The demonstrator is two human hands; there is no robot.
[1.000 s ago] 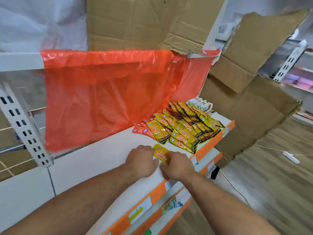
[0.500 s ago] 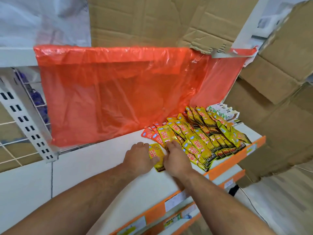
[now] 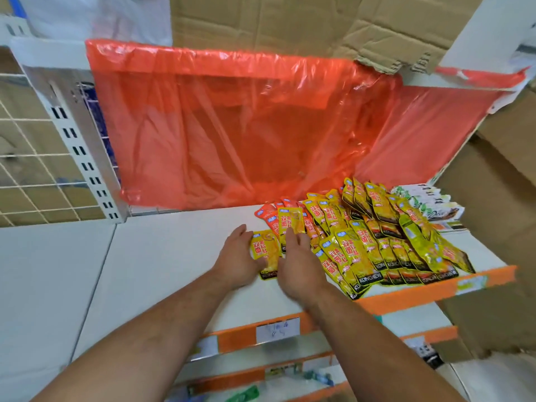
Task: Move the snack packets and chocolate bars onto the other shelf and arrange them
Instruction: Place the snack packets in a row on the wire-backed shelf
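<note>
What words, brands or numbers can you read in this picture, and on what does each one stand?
"KONCHEW": black bottom band of the yellow snack packets, clearest on the front row.
Red characters on their faces: too blurred to quote.
White price tag on the orange shelf edge: handwriting, too blurred to read.
Green-and-white packets: print too small to read.

Roughly two dozen yellow packets point(image 3: 352, 250), three red packets point(image 3: 264, 213), several green-white bars point(image 3: 426, 200).

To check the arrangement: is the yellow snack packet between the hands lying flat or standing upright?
Lying flat: the yellow snack packet rests face up on the white shelf board.
</note>
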